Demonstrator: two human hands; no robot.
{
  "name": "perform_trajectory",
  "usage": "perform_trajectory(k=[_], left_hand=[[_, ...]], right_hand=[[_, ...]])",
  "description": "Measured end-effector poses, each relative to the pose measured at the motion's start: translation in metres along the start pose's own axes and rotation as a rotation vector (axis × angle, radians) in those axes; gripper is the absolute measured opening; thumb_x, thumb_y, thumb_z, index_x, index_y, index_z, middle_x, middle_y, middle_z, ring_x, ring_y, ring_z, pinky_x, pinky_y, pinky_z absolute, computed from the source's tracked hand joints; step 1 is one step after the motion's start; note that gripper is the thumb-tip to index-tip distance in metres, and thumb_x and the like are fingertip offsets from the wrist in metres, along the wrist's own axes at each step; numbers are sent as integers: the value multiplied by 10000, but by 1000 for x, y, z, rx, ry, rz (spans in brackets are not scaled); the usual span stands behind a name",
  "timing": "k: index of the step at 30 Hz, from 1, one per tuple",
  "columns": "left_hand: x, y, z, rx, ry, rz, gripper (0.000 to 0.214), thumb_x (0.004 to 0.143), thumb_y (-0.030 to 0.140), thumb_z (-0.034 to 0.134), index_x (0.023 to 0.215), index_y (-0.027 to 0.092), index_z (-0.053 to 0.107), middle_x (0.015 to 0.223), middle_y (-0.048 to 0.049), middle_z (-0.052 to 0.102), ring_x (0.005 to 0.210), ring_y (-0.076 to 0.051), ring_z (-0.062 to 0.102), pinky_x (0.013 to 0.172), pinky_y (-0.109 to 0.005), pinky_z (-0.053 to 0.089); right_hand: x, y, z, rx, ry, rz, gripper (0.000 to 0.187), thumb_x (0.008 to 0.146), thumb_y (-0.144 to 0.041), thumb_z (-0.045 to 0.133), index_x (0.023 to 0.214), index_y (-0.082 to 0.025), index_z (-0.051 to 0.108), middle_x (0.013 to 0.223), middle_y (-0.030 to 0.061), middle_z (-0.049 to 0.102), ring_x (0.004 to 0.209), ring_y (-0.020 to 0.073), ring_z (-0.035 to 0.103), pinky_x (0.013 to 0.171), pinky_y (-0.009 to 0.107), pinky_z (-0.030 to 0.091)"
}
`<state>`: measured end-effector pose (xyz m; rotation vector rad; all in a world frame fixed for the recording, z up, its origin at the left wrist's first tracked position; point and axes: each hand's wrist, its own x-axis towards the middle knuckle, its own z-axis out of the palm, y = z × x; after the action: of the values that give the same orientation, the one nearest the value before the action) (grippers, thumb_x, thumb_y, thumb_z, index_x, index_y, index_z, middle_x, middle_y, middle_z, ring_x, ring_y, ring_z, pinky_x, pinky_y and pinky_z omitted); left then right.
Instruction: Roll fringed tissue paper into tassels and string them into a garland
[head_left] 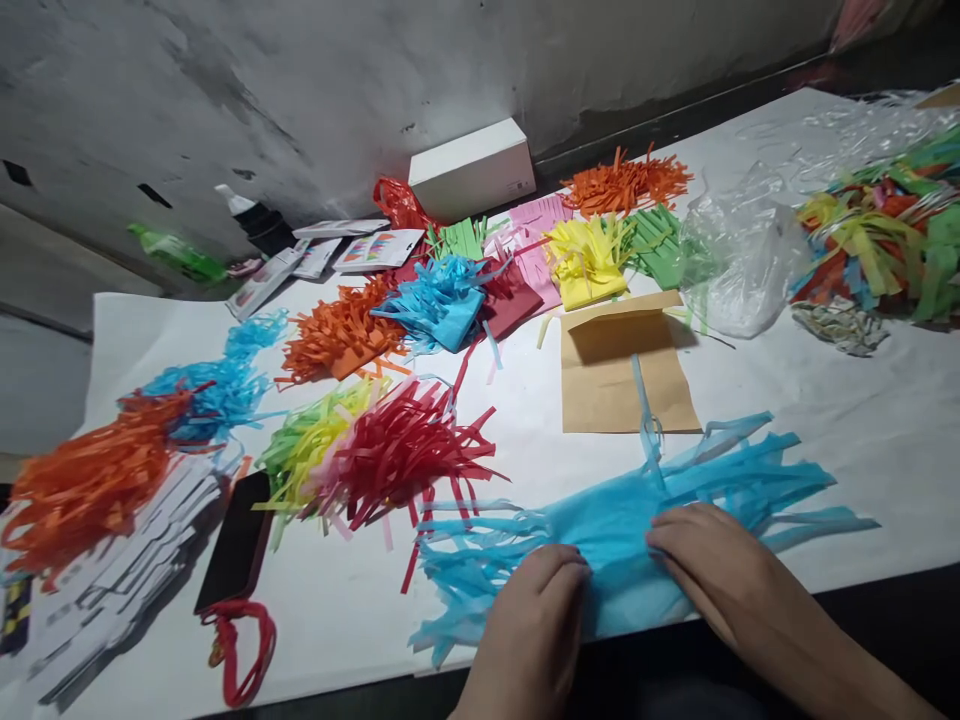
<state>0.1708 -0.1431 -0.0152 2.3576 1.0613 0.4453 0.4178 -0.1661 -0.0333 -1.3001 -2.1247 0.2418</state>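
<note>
A sheet of blue tissue paper, cut into fringe at both ends, lies at the table's front edge with its strips spreading left and right. My left hand rests on the left part of its uncut middle, fingers curled and pinching the paper. On the right part, my right hand has its thumb and fingers closed on the same sheet. A thin blue strip stands out from the far side, reaching over a brown paper envelope. My fingertips are partly hidden.
Fringed tissue bundles in red, orange, blue and yellow cover the middle. A phone with a red strap and stacked white packets lie left. A white box stands behind; clear plastic lies right.
</note>
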Motion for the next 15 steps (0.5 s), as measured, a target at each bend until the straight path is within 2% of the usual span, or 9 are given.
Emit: perform_trajectory(k=[2,4,6,9,11,12,13,15], left_hand=[[11,2,-6,67,-74,-157,230,929,69,454,951,193,647,926,-71,729,840,-228,703,710,-331,570],[25,3,-12,135,-171,-313,219,969,121,459,869,196,639,833,-52,718,755,-231,688,648,-329,515],[40,2,-18,185,-250,-434,227,1000,172,469,852,193,640,828,-53,729,750,-236,690,643,-325,468],[56,-1,-24,250,-303,-517,225,1013,210,489,862,182,654,850,-70,743,778,-244,695,643,-318,408],[61,-3,-25,262,-314,-526,228,1015,223,493,867,179,660,848,-71,745,786,-242,695,639,-313,378],[62,-4,-26,259,-317,-526,230,1015,228,495,863,180,661,840,-69,746,781,-239,694,633,-310,366],[63,-5,-25,253,-318,-525,231,1013,230,499,857,181,662,831,-66,746,774,-236,693,628,-308,358],[63,-6,-24,246,-315,-522,232,1007,227,506,841,183,663,811,-62,745,755,-230,690,617,-304,346]], right_hand=[[10,1,1,-51,-75,106,190,1020,-167,469,893,-205,605,771,14,649,711,195,637,662,336,504],[21,4,5,-139,-134,162,181,978,-175,547,805,-220,578,674,-16,602,617,196,617,560,322,464],[30,10,11,-199,-149,187,197,919,-153,624,750,-222,552,623,-29,585,571,200,620,502,314,425],[40,16,16,-241,-124,196,212,903,-142,637,726,-212,544,588,-26,578,484,195,590,439,314,355],[43,16,15,-276,-71,187,138,940,-147,576,810,-183,598,696,30,650,579,232,639,507,336,411],[43,14,15,-285,-30,149,129,965,-141,529,886,-164,628,810,76,692,702,268,677,604,372,463],[42,13,14,-278,18,75,173,987,-128,477,970,-147,648,941,117,713,853,302,688,732,426,486],[37,9,13,-211,76,-123,261,1018,-106,409,1062,-145,663,1106,130,711,1070,313,643,964,507,411]])
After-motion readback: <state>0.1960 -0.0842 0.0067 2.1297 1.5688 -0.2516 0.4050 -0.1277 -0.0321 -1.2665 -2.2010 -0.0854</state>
